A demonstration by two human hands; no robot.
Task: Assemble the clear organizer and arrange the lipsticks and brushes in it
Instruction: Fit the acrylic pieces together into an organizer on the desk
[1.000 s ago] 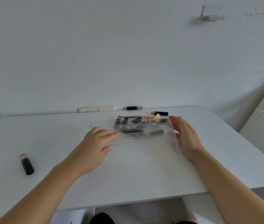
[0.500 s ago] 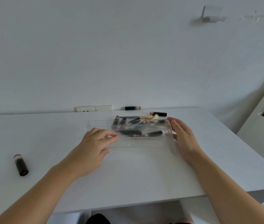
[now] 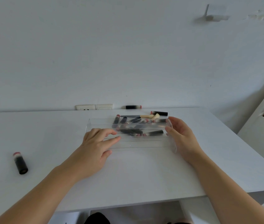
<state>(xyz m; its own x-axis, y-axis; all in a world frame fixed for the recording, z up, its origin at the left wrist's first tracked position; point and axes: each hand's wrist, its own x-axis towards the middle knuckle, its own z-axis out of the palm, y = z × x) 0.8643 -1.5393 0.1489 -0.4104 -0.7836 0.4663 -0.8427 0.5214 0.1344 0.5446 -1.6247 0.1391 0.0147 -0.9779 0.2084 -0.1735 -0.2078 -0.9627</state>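
1. Clear rectangular acrylic organizer [image 3: 136,139] at mid-tabletop [image 3: 144,172], its place unchanged from a second ago: positioning continues, nothing arranged yet.
2. Left hand [image 3: 95,147], fingers loosely spread, rests on its near-left corner; right hand [image 3: 183,136], fingers straight, presses its right end.
3. Long axis runs left-right (black lipsticks [image 3: 137,126] heaped behind it, pointing variously).

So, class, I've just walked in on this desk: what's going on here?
A person is working on a clear organizer on a white table. The left hand rests on its near left part, fingers fairly straight, while the right hand is laid flat against its right end. Lipsticks and brushes lie in a loose pile at the organizer, not yet sorted. One lipstick lies apart at the far left, and two more lie near the wall.
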